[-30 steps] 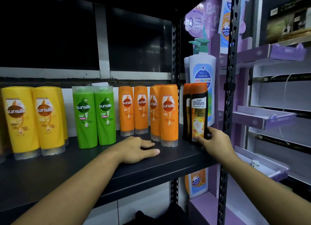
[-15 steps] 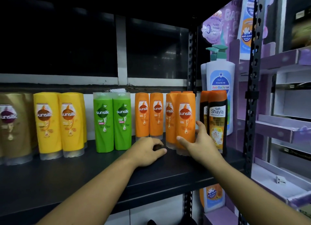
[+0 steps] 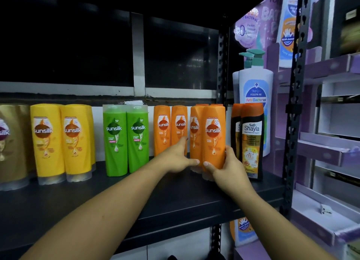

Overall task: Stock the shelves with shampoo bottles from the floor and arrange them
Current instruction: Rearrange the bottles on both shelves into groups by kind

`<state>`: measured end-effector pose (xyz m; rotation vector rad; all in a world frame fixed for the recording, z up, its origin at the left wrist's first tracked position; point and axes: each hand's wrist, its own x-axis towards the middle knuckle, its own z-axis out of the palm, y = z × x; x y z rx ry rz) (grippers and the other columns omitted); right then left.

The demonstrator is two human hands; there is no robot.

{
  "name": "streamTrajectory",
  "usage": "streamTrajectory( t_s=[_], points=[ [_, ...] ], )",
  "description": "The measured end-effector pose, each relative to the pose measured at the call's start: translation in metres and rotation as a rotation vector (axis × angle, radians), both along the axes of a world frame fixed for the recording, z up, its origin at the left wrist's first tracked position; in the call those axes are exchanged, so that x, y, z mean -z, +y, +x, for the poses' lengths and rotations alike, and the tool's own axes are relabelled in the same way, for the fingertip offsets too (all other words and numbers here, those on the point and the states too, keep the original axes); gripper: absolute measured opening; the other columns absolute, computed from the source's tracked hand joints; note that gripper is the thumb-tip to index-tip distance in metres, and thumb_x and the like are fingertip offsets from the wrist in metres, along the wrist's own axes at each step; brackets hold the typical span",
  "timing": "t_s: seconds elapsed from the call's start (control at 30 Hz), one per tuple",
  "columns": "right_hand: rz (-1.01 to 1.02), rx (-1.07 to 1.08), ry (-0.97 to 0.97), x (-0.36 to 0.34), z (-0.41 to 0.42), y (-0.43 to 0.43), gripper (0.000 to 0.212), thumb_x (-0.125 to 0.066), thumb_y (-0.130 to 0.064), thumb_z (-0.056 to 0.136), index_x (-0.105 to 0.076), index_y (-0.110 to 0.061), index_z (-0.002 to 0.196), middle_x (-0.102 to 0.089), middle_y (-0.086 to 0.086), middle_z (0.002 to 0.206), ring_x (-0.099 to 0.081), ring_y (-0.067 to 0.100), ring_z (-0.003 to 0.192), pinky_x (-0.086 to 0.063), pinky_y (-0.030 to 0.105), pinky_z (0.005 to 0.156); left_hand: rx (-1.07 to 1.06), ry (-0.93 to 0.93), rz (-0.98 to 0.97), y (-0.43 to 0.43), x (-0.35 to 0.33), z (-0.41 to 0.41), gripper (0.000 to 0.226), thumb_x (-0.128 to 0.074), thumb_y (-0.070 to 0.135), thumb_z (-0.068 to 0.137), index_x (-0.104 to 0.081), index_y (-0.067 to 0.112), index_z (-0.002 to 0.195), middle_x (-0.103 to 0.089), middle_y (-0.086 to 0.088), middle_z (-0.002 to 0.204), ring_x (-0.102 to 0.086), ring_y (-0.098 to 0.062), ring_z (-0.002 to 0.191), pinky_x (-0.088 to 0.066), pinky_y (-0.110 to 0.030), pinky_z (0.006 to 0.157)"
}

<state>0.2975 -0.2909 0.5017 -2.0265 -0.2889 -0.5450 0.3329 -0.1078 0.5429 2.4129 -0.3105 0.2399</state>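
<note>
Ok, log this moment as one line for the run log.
stage: arranging | left hand: on front orange bottle pair, left side | right hand: gripping pair, right side | pair: upright on shelf

Both hands, left [image 3: 178,158] and right [image 3: 228,167], clasping front orange shampoo bottles [image 3: 213,137], dark shelf [image 3: 116,197]

a white pump bottle [image 3: 255,96] stands before purple cardboard display trays [image 3: 329,152] and a purple poster [image 3: 259,22].
</note>
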Motion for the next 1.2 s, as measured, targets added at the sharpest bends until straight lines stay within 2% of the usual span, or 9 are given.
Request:
streamTrajectory(
  t_s=[0.1, 0.17, 0.27, 0.47, 0.63, 0.77, 0.87, 0.97, 1.2],
  points=[
    [0.002, 0.032, -0.035, 0.002, 0.001, 0.0, 0.075, -0.078, -0.035, 0.087, -0.033, -0.027, 0.147, -0.052, -0.004, 0.139, -0.053, 0.02, 0.123, -0.045, 0.032, 0.092, 0.039, 0.024, -0.122, -0.005, 0.001, 0.009, 0.111, -0.087, 0.034, 0.079, -0.009, 0.052, 0.156, -0.04, 0.002, 0.161, -0.044, -0.029, 0.145, -0.04, -0.057, 0.116],
    [0.0, 0.034, -0.027, 0.003, 0.002, 0.001, 0.076, -0.077, -0.034, 0.087, -0.032, -0.027, 0.148, -0.051, -0.004, 0.141, -0.051, 0.022, 0.128, -0.044, 0.034, 0.095, 0.058, 0.029, -0.179, -0.006, 0.005, 0.014, 0.11, -0.086, 0.028, 0.081, -0.009, 0.054, 0.155, -0.039, 0.004, 0.161, -0.044, -0.029, 0.145, -0.039, -0.059, 0.115],
    [-0.002, 0.037, -0.023, 0.002, 0.004, 0.001, 0.075, -0.076, -0.033, 0.088, -0.031, -0.027, 0.148, -0.05, -0.004, 0.142, -0.051, 0.022, 0.128, -0.041, 0.032, 0.092, 0.068, 0.025, -0.202, -0.005, 0.008, 0.019, 0.105, -0.085, 0.028, 0.083, -0.012, 0.053, 0.154, -0.042, 0.004, 0.159, -0.045, -0.028, 0.144, -0.039, -0.059, 0.115],
    [-0.024, 0.053, 0.01, 0.0, 0.003, 0.002, 0.076, -0.076, -0.031, 0.089, -0.03, -0.027, 0.149, -0.051, -0.002, 0.144, -0.051, 0.024, 0.13, -0.044, 0.038, 0.099, 0.036, 0.017, -0.212, -0.003, 0.01, 0.016, 0.097, -0.085, 0.033, 0.083, -0.023, 0.038, 0.157, -0.049, 0.005, 0.153, -0.046, -0.024, 0.142, -0.039, -0.056, 0.116],
    [-0.072, 0.03, 0.116, -0.011, 0.012, 0.007, 0.077, -0.076, -0.029, 0.089, -0.027, -0.026, 0.149, -0.048, 0.003, 0.146, -0.049, 0.03, 0.133, -0.045, 0.046, 0.104, -0.122, -0.057, -0.131, 0.018, 0.012, 0.008, 0.084, -0.085, 0.034, 0.083, -0.032, 0.03, 0.147, -0.051, 0.002, 0.15, -0.051, -0.025, 0.137, -0.044, -0.051, 0.113],
    [-0.133, 0.0, 0.21, -0.026, 0.034, 0.017, 0.082, -0.077, -0.027, 0.087, -0.025, -0.024, 0.151, -0.045, 0.006, 0.149, -0.046, 0.033, 0.136, -0.044, 0.05, 0.106, -0.274, -0.141, -0.02, 0.033, 0.013, -0.001, 0.078, -0.083, 0.032, 0.085, -0.034, 0.02, 0.145, -0.052, -0.005, 0.148, -0.054, -0.028, 0.133, -0.047, -0.046, 0.11],
    [-0.159, -0.066, 0.243, -0.034, 0.055, 0.029, 0.082, -0.078, -0.027, 0.087, -0.027, -0.022, 0.151, -0.044, 0.006, 0.15, -0.045, 0.033, 0.138, -0.043, 0.051, 0.107, -0.36, -0.192, -0.005, 0.038, 0.018, -0.005, 0.07, -0.081, 0.03, 0.087, -0.036, 0.018, 0.14, -0.056, -0.007, 0.143, -0.058, -0.03, 0.127, -0.05, -0.044, 0.104],
    [-0.164, -0.104, 0.264, -0.039, 0.07, 0.042, 0.082, -0.077, -0.024, 0.087, -0.027, -0.024, 0.152, -0.047, 0.006, 0.148, -0.046, 0.033, 0.136, -0.044, 0.048, 0.105, -0.421, -0.228, -0.006, 0.037, 0.023, -0.003, 0.065, -0.079, 0.028, 0.089, -0.035, 0.021, 0.137, -0.059, -0.007, 0.137, -0.061, -0.029, 0.121, -0.053, -0.043, 0.099],
    [-0.118, -0.188, 0.222, -0.03, 0.089, 0.05, 0.072, -0.074, -0.024, 0.09, -0.033, -0.024, 0.149, -0.048, 0.003, 0.147, -0.047, 0.029, 0.135, -0.042, 0.045, 0.106, -0.48, -0.264, 0.0, 0.039, 0.025, 0.002, 0.08, -0.075, 0.022, 0.091, -0.022, 0.024, 0.15, -0.06, -0.007, 0.135, -0.062, -0.032, 0.118, -0.053, -0.047, 0.099]
  ],
)
